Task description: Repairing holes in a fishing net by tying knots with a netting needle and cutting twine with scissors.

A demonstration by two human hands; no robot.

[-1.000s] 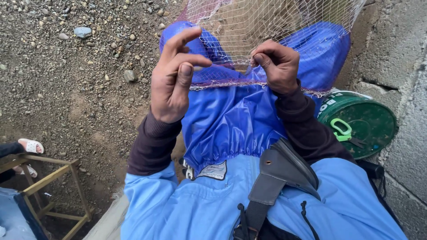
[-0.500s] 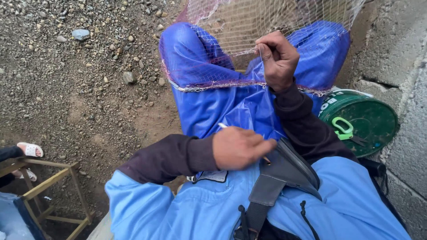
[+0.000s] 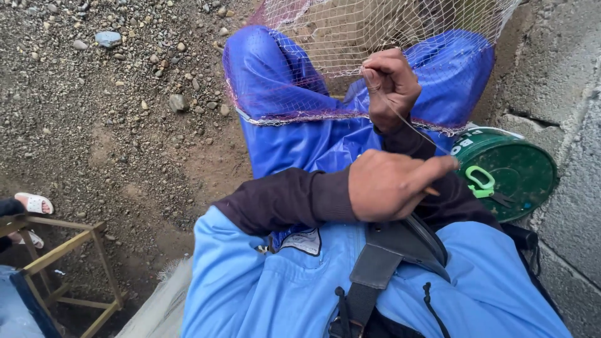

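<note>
Left hand (image 3: 388, 186): nearest the camera, in front of the chest; forearm lies across the body, knuckles up, fingers closed on a thin stick-like tool (image 3: 432, 191) whose tip alone shows, index finger stretched toward the lid.
Thread (image 3: 410, 125): a fine line, taut, running from the left hand up to the right hand; very thin and hard to follow against the blue.
Right hand (image 3: 391, 87): farther out over the knees, wrist bent, fingers pinched tight on the net where the thread meets it.
Net (image 3: 375, 44): pale mesh with a reddish edge cord, draped over both blue-clad knees (image 3: 275, 81) and rising out of view at the top.
Lid (image 3: 510, 172): green, round, beside the right leg against the block wall (image 3: 563, 94); a light green loop-handled tool (image 3: 481, 181) lies on it.
Ground (image 3: 113, 112): gravel and dirt; a wooden frame (image 3: 69, 250) and someone's sandalled foot (image 3: 34, 203) well off to the left.
Risk, thread: pulled too hard, it may snap or tear the mesh, I judge.
Risk, pinch: if the right fingers slacken, the knot point could slide and the mesh bunch.
Risk, net: loose on slick knees, it may slip off toward the gravel and snag.
Risk, tool: held by little; it could drop into the lap.
</note>
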